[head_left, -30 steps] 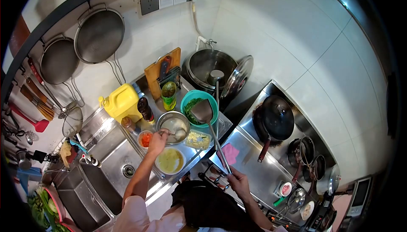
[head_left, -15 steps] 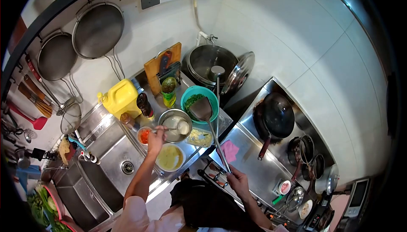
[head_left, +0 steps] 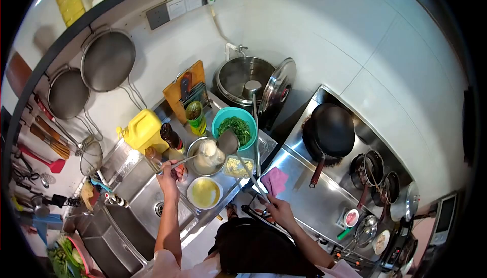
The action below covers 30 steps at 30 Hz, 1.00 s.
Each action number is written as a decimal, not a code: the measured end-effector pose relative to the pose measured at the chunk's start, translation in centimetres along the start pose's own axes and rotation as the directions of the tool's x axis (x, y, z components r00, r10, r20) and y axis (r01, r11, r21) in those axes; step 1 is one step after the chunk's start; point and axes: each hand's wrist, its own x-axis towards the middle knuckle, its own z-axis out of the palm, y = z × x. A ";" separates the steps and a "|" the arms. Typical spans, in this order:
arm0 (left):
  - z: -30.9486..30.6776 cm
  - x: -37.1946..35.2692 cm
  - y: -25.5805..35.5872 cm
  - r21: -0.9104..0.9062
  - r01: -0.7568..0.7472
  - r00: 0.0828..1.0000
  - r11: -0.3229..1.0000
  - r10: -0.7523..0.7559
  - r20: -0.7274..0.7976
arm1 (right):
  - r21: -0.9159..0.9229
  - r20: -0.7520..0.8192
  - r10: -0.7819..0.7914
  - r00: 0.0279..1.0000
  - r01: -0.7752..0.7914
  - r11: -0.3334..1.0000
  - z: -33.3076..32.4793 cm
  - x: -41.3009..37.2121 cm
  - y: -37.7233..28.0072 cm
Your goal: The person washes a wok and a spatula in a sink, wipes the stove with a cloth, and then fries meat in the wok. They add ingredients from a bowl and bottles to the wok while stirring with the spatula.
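Observation:
My left hand [head_left: 168, 179] is wrapped round the thin handle of a ladle [head_left: 183, 161]. A pale, creamy white mass [head_left: 209, 152] sits at the ladle's end, over a metal bowl [head_left: 190, 152]. In my right hand [head_left: 280, 211] is the long handle of a wok spatula [head_left: 228, 142]; its dark blade overlaps the bowl's right side and the edge of a teal basin [head_left: 216, 120] with chopped greens. Below the bowl stands a white bowl [head_left: 189, 197] of yellow liquid. A clear tub of minced garlic-like bits [head_left: 237, 167] lies to the right, partly behind the spatula handle.
A black wok [head_left: 332, 131] sits on the stove at right, near a pink cloth [head_left: 275, 180]. Behind the basin is a large steel pot [head_left: 223, 82] with its lid leaning. A yellow jug [head_left: 144, 129] and bottles [head_left: 171, 137] line the counter by the sink [head_left: 142, 197].
The spatula blade has moved from over the greens toward the metal bowl's right side. My left hand has shifted left and down, and the white mass at the ladle looks larger. The view has shifted.

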 end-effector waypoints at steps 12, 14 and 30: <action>20.3 -5.4 -2.1 0.108 -0.157 0.919 0.982 0.106 0.379 | 0.493 0.020 0.209 0.978 -0.192 0.849 -9.3 -3.2 2.1; 26.3 -6.7 -3.8 0.123 -0.180 0.878 0.976 0.103 0.468 | 0.205 -0.282 0.109 0.953 -0.051 0.977 -12.5 -4.5 2.5; 50.8 -16.1 -15.1 0.224 -0.772 0.448 0.595 0.259 0.856 | -0.279 -0.799 -0.014 0.601 -0.350 0.894 -20.0 -3.1 15.6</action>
